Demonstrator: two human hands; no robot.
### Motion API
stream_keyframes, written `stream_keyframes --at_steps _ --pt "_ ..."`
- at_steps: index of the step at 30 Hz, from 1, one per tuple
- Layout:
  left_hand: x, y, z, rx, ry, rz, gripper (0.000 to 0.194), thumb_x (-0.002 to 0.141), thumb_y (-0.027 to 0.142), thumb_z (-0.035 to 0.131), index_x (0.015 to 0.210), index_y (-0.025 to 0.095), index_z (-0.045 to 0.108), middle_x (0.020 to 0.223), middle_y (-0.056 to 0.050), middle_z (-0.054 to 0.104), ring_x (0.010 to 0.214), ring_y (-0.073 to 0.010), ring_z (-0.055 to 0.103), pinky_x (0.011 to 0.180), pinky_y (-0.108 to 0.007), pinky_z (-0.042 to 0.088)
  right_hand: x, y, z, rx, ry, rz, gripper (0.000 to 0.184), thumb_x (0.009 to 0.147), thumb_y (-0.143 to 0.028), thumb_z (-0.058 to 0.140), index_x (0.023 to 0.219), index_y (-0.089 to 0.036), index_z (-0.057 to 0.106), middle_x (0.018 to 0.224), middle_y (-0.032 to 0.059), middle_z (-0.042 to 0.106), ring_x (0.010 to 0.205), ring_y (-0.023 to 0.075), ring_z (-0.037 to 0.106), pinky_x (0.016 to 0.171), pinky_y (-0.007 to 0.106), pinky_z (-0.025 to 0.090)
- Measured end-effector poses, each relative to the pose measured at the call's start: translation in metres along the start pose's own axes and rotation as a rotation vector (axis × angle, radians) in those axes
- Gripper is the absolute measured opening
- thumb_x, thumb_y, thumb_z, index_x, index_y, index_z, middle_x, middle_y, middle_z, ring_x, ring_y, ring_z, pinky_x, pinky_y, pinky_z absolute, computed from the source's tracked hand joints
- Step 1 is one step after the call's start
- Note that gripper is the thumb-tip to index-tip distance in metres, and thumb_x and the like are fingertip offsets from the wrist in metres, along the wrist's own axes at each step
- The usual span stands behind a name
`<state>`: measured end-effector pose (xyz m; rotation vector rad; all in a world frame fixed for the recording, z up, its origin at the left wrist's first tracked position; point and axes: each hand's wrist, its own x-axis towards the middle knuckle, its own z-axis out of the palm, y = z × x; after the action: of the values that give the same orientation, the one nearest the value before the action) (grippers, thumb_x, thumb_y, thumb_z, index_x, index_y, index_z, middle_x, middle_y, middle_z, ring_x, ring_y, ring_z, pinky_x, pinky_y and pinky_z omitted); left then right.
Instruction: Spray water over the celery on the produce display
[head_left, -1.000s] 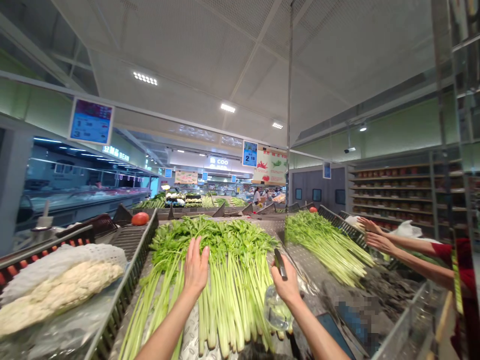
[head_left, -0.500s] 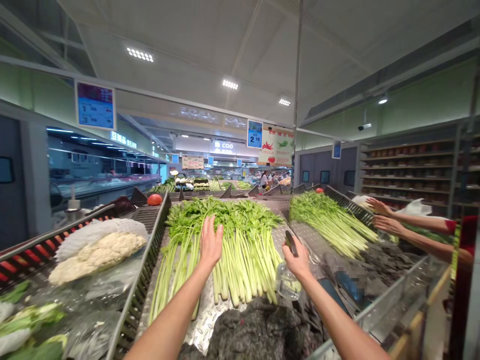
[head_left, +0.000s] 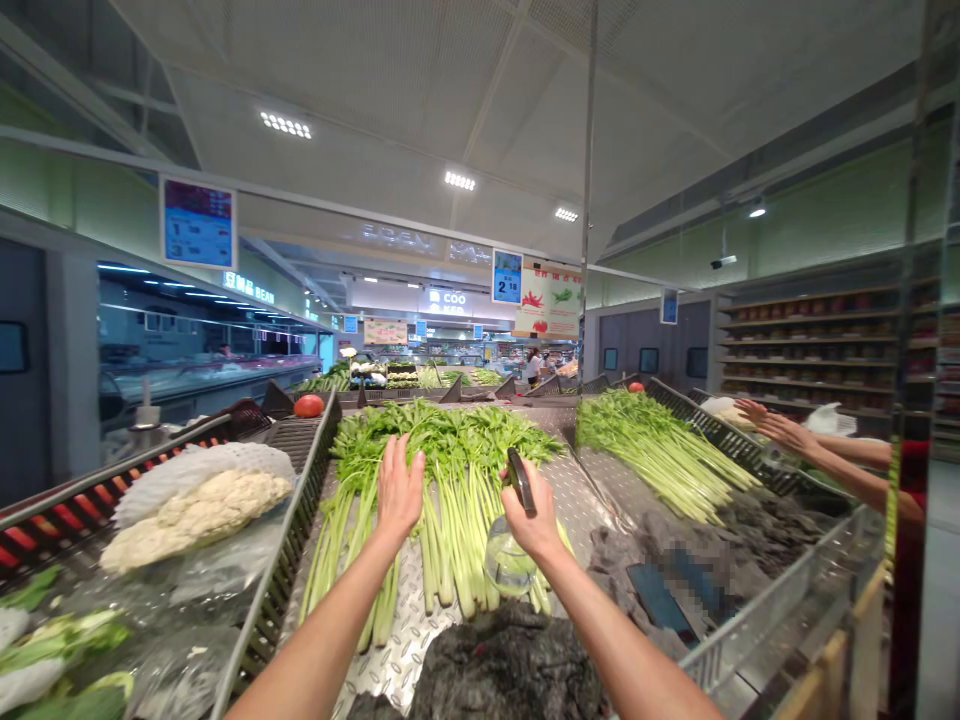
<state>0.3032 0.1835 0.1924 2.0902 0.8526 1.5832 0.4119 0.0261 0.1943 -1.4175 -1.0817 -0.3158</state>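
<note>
A pile of green celery (head_left: 457, 480) lies on a metal tread-plate display stand (head_left: 570, 500), leaves pointing away from me. My left hand (head_left: 397, 492) rests flat and open on the stalks, fingers spread. My right hand (head_left: 531, 520) is closed round a clear spray bottle (head_left: 508, 560) with a dark nozzle, held over the right edge of the celery pile.
A second celery pile (head_left: 660, 450) lies to the right, where another person's hands (head_left: 780, 430) reach in. Cauliflower in foam net (head_left: 202, 500) sits in the left bin behind a black grid divider (head_left: 289, 540). Dark cloth (head_left: 510, 670) lies at the front edge. A tomato (head_left: 308, 405) sits further back.
My right hand with the spray bottle has moved left, closer to the celery. My left hand has shifted slightly left on the stalks. The view has drawn back from the stand.
</note>
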Motion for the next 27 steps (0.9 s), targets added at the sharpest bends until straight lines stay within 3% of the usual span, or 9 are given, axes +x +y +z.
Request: stream_keyframes --at_steps 6,11,18,23,27 --pt "-0.004 -0.010 -0.021 0.010 0.044 -0.023 0.052 0.080 0.043 0.028 0.124 0.016 0.034 0.136 -0.011 0.025 0.125 -0.0225 0.019 0.102 -0.042 0.015 -0.014 -0.005 0.024 0.017 -0.076 0.010 0.017 0.063 -0.018 0.041 0.076 -0.017 0.052 0.061 -0.0018 0.054 0.051 0.0104 0.047 0.051 0.022 0.035" --pt "-0.006 -0.018 -0.036 0.092 0.051 -0.041 0.055 0.081 0.043 0.024 0.124 0.011 0.033 0.135 -0.015 0.024 0.125 -0.0228 0.019 0.102 -0.041 0.016 -0.026 -0.006 0.037 0.033 -0.076 -0.009 0.021 0.062 -0.017 0.041 0.079 -0.017 0.052 0.063 -0.0010 0.053 0.053 0.0111 0.046 0.051 0.022 0.034" --pt "0.000 -0.031 -0.055 0.131 0.106 -0.038 0.054 0.081 0.043 0.024 0.124 0.012 0.033 0.134 -0.015 0.026 0.125 -0.0228 0.020 0.102 -0.041 0.018 -0.036 -0.031 0.060 0.136 -0.140 -0.098 0.023 0.060 -0.013 0.041 0.079 -0.017 0.051 0.068 -0.0011 0.055 0.058 0.0112 0.048 0.056 0.022 0.037" --pt "0.006 -0.042 -0.068 0.141 0.159 -0.015 0.052 0.081 0.042 0.025 0.122 0.013 0.035 0.132 -0.014 0.029 0.124 -0.0226 0.023 0.101 -0.041 0.019 -0.050 -0.041 0.083 0.159 -0.231 -0.083 0.018 0.059 -0.013 0.041 0.073 -0.018 0.051 0.062 -0.0025 0.053 0.054 0.0108 0.047 0.054 0.021 0.036" --pt "0.005 -0.045 -0.071 0.142 0.164 -0.008 0.052 0.081 0.043 0.024 0.122 0.012 0.035 0.132 -0.015 0.030 0.124 -0.0218 0.023 0.102 -0.039 0.019 -0.053 -0.038 0.087 0.133 -0.208 -0.082 0.022 0.057 -0.013 0.042 0.076 -0.018 0.051 0.064 -0.0019 0.054 0.055 0.0113 0.046 0.055 0.022 0.036"
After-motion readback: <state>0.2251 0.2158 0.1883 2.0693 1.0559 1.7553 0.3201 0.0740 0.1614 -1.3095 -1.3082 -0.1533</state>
